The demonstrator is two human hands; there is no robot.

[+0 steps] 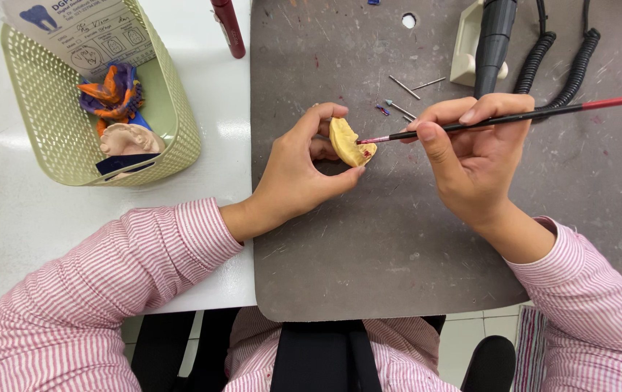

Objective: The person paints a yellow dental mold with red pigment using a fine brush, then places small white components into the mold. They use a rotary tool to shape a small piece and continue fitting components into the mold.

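— Starting at the left: what do you have?

— I see a pale green perforated basket [180, 123] on the white table [13, 218], holding a paper slip, an orange-and-purple bite impression [111, 91] and a pink dental cast [129, 138]. It sits well apart from the hands.

— And the left hand?

— My left hand [296, 174] is closed around a yellow plaster dental model [349, 142], thumb below and fingers curled over the top, tipped so its face turns toward the brush. I'd judge that grip steadies it above the grey work mat [398, 254].

— The right?

— My right hand [470, 152] pinches a thin brush with a black-and-red handle [514, 116], pen-style. Its reddish tip touches the model's edge, where a small red spot shows.

— Anything crowding it?

— Loose burs [405, 87] lie on the mat just beyond the model. A black handpiece [494, 36] in its cream holder and two coiled cords [579, 62] sit behind the right hand; the brush handle passes in front of them. A dark red tube [229, 27] lies at the mat's upper left.
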